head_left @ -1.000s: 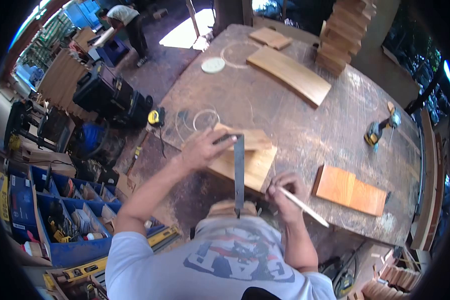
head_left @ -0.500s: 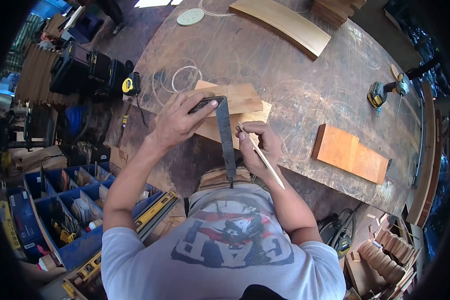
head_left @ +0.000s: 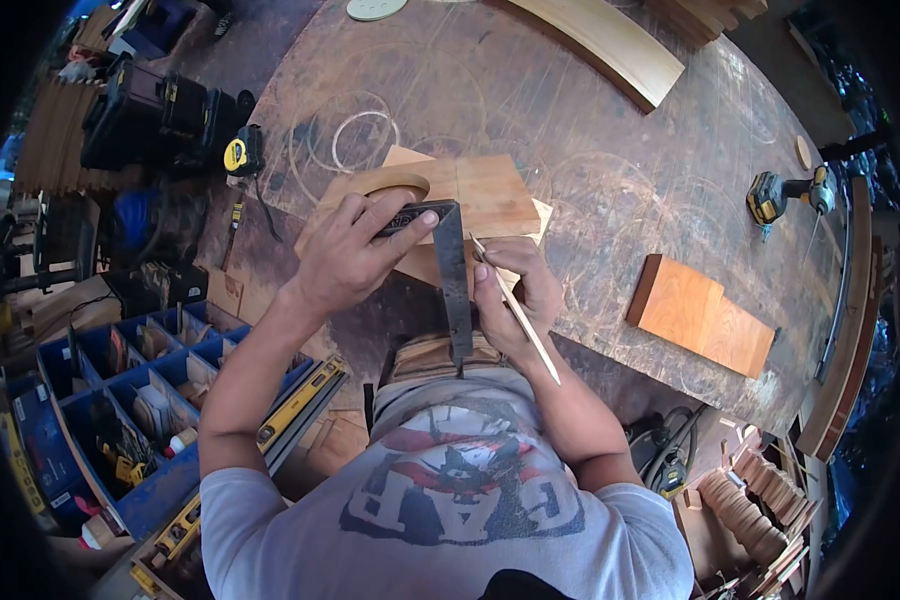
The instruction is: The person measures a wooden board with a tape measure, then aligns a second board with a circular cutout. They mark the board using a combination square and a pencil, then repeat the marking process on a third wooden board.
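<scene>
My left hand (head_left: 345,245) is closed around the dark stock of a try square (head_left: 452,285), its thumb on the stock. The square's long metal blade points down toward my shirt. Just above those fingers shows the rounded edge of a wooden piece (head_left: 395,180). Pinched in my right hand (head_left: 522,283) is a slim pale wooden pencil (head_left: 530,335), its upper tip close to the blade's right side. Behind both hands, a flat wooden board (head_left: 495,195) lies over other pale boards at the table's near edge.
A two-toned wooden block (head_left: 705,315) and a cordless drill (head_left: 795,195) stand to the right on the worktable (head_left: 610,190). At the back lies a curved board (head_left: 600,45). A yellow tape measure (head_left: 238,155) sits left, above a blue compartment bin (head_left: 135,375) and a yellow level (head_left: 305,400).
The view has shifted slightly, and the table's objects sit a little differently in it. More of the rounded wooden piece shows above my left hand. Both hands keep their holds.
</scene>
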